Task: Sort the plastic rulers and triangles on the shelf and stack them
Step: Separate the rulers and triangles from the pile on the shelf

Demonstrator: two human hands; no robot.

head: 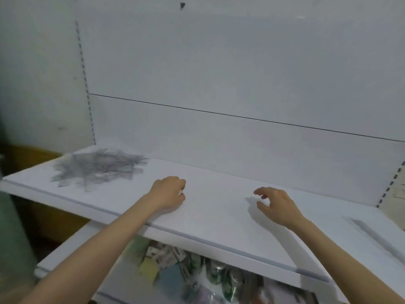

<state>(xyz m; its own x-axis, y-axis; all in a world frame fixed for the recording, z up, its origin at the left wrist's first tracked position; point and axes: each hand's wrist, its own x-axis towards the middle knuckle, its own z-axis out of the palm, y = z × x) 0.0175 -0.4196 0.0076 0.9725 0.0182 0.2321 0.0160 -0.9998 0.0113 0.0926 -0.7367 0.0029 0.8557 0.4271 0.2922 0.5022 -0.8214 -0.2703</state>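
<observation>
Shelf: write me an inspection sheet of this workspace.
Surface: white shelf, both hands over its middle.
Job's things: messy pile of clear rulers and triangles at back left; blurred grey strip at right, maybe stacked rulers.
Clutter: packets and cans on the lower shelf.
Grips: left hand curled, resting on shelf, nothing seen in it; right hand relaxed, holding nothing.
Cables: nothing seen.
Surroundings: white back panel; slotted upright at left.

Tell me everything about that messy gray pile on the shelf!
The pile is a loose heap of see-through plastic rulers and triangles, looking grayish and blurry. Pointed corners stick out all around, so nothing is lined up. It lies flat at the left end of the shelf, near the back panel. No hand touches it; the left hand rests on the shelf to its right.
</observation>
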